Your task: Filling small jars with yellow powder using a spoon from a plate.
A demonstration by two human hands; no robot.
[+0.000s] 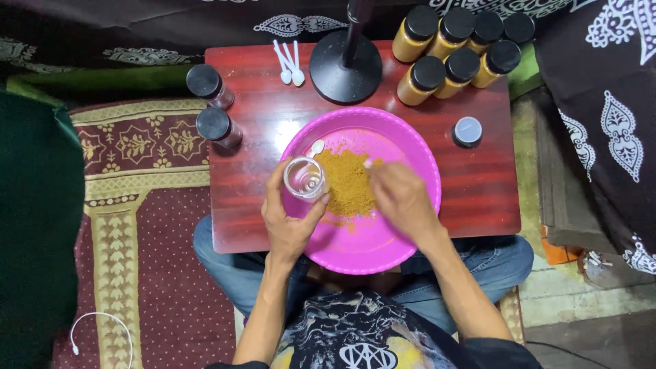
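The left hand (290, 215) was clamped around a small clear glass jar (305, 178), mouth upward to take yellow-brown powder (347, 181); just beside it, the right hand (403, 201) pinched a small white plastic spoon (369, 163) over the round pink plastic basin (417, 150).

Your right hand (403, 199) covers part of the heap of orange-brown powder (347, 181), and a motion-blurred white tool tip (368, 162) shows above its fingers. Past your hands, the black pole on the round black stand (345, 67) is cut off by the top edge.
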